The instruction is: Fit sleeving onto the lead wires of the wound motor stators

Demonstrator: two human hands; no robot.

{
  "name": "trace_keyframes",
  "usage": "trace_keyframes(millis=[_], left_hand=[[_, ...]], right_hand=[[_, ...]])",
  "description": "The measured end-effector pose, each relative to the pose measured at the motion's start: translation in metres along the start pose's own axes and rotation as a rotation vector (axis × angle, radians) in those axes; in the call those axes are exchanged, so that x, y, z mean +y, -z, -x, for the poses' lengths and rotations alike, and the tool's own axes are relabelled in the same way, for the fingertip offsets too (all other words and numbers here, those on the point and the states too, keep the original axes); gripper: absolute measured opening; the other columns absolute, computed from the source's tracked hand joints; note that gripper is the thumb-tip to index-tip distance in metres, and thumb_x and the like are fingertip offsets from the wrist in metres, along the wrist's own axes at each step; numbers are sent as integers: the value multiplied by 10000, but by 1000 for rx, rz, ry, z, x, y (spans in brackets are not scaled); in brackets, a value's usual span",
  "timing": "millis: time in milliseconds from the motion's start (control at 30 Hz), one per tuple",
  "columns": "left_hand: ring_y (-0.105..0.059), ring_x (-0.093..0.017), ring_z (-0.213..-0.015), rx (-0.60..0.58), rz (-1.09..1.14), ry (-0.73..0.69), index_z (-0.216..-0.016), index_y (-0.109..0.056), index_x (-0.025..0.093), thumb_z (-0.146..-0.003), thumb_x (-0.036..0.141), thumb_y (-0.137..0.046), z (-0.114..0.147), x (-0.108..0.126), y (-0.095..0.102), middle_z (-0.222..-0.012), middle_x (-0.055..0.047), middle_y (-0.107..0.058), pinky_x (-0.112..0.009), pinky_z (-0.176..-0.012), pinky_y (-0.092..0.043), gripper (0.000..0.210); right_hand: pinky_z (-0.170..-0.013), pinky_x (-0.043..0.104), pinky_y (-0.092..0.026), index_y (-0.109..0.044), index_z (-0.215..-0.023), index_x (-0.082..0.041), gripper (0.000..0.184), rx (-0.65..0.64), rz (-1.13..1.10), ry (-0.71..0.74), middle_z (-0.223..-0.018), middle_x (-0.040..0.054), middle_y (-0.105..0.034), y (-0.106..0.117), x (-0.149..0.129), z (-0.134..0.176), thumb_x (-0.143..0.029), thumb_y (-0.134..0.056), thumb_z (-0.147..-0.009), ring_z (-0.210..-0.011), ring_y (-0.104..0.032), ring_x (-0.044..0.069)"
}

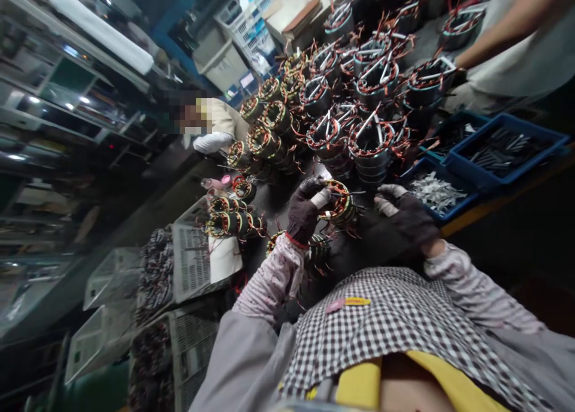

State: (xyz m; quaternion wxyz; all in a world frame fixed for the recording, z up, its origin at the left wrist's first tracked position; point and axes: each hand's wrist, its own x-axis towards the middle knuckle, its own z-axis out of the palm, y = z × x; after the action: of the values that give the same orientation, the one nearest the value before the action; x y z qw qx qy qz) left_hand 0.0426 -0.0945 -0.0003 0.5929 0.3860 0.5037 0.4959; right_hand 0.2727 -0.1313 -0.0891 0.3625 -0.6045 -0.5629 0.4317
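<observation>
My left hand (304,211), in a dark glove with pale-wrapped fingertips, is closed on the near rim of a wound motor stator (342,207). Copper-coloured wire ends stick out around that stator, and a thin dark strip juts from its top toward the right. My right hand (406,213), gloved the same way, is a short way to the right over the dark tabletop. Its thumb and forefinger are slightly apart, and I see nothing between them. Another stator (320,247) lies partly hidden behind my left forearm.
Many stators (371,142) stand stacked at the back. Blue trays hold white pieces (435,191) and dark strips (503,147) at right. A co-worker's arm (507,32) reaches in at top right; another person (220,124) sits across. Crates (191,253) stand at left.
</observation>
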Motion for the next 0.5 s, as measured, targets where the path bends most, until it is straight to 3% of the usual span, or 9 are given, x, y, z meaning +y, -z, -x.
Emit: trace_keyframes(millis=[67, 167, 233, 367, 500], left_hand=[[-789, -187, -817, -75, 1, 4, -973, -800, 209, -589, 405, -1120, 3, 0, -8, -930, -11, -838, -334, -793, -665, 536], [-782, -182, -812, -124, 28, 58, -957, -807, 200, -592, 410, -1114, -1, -4, -11, -912, -16, -837, -314, -768, -653, 521], [-777, -178, -807, -62, 35, 57, -950, -807, 199, -597, 418, -1106, -7, -8, -5, -910, -15, -834, -309, -756, -650, 511], [-755, -179, -802, 98, -23, -20, -883, -765, 206, -558, 396, -1107, -10, -15, 1, -882, 10, -802, -341, -796, -659, 509], [-788, -239, -987, -64, -83, 35, -984, -794, 214, -665, 405, -1077, 3, -24, -14, -999, -35, -825, -425, -981, -656, 468]], right_hand=[[-1119, 536, -654, -746, -1475, -279, 569, 39, -182, 94, -1309, 96, -849, 3, -28, 12, -590, -788, -1001, -1238, -798, 358], [-1091, 540, -663, -844, -1203, -282, 450, 22, -251, 133, -1180, 86, -863, 1, -57, 15, -654, -843, -950, -1160, -809, 359], [-1067, 537, -669, -838, -1096, -267, 450, 85, -303, 58, -1127, 86, -860, 0, -52, 13, -690, -831, -942, -1093, -815, 342], [-1085, 575, -666, -818, -1103, -254, 555, 147, -367, -77, -1130, 83, -861, -3, -21, 22, -731, -899, -831, -1085, -815, 343], [-1165, 577, -635, -834, -1226, -290, 433, 105, -318, 40, -1272, 85, -851, -11, -37, 36, -609, -858, -935, -1215, -797, 353]])
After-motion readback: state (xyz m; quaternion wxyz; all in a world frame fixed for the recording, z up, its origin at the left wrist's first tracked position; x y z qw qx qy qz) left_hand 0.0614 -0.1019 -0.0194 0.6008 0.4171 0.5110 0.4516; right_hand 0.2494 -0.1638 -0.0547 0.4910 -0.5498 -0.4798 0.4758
